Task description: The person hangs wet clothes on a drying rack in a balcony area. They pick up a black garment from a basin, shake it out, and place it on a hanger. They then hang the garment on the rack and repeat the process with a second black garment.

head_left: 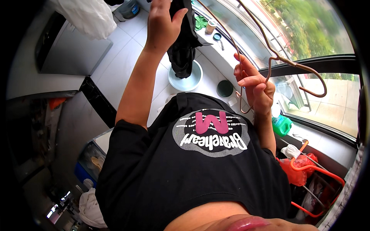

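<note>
My right hand (257, 86) pinches a brown wire clothes hanger (266, 38), whose hook curves out to the right. The hanger's long arms run up past the top edge. A black garment (181, 56) dangles from the top edge, its lower end in front of a pale blue basin (187, 81) on the floor. Beside the garment's upper part, my left hand (163, 29) is raised with the thumb spread away from the fingers. Its fingertips reach the top edge, and whether they touch the cloth is hidden.
A windowsill on the right holds a small jar (211, 27) and a green jug (282, 125). Below it stand an orange-framed rack (318, 169) and a red plastic bag (296, 171). On the left are a grey cabinet (73, 52) and hanging white cloth (88, 17). A dark round lid-like thing (224, 88) lies near the basin.
</note>
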The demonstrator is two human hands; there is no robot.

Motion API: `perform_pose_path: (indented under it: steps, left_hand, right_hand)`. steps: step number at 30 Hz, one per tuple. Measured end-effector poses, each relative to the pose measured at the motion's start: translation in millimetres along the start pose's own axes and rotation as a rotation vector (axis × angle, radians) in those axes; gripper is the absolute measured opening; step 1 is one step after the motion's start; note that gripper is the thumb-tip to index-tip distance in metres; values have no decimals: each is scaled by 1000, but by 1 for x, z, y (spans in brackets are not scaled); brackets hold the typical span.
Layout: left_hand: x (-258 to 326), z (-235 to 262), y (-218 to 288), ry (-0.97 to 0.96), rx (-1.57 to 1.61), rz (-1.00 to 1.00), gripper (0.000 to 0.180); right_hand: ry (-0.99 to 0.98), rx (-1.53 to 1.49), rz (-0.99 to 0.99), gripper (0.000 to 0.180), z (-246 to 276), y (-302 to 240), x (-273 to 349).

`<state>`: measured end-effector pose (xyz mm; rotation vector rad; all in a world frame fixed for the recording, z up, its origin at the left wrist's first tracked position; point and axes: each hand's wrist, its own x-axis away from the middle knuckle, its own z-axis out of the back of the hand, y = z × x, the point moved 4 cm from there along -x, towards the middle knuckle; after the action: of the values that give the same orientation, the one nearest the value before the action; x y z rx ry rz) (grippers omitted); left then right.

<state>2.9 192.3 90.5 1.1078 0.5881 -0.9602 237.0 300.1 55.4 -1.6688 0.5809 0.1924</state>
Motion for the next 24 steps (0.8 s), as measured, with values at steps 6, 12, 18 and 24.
perform_pose_path:
  steps: [6, 12, 18, 24]
  left_hand:
    - [93, -21, 24, -312, -87, -536, 23]
    - [224, -82, -87, -1007, -834, -248, 22]
    - [203, -68, -98, -1350, -675, -46, 13]
    - [162, -64, -67, -1372, 176, 660, 21]
  right_hand:
    - [31, 46, -13, 40, -1, 5, -5]
    - [53, 21, -9, 42, -2, 11, -14]
    - [117, -138, -54, 42, 8, 33, -21]
    - [219, -187, -168, 42, 10, 74, -50]
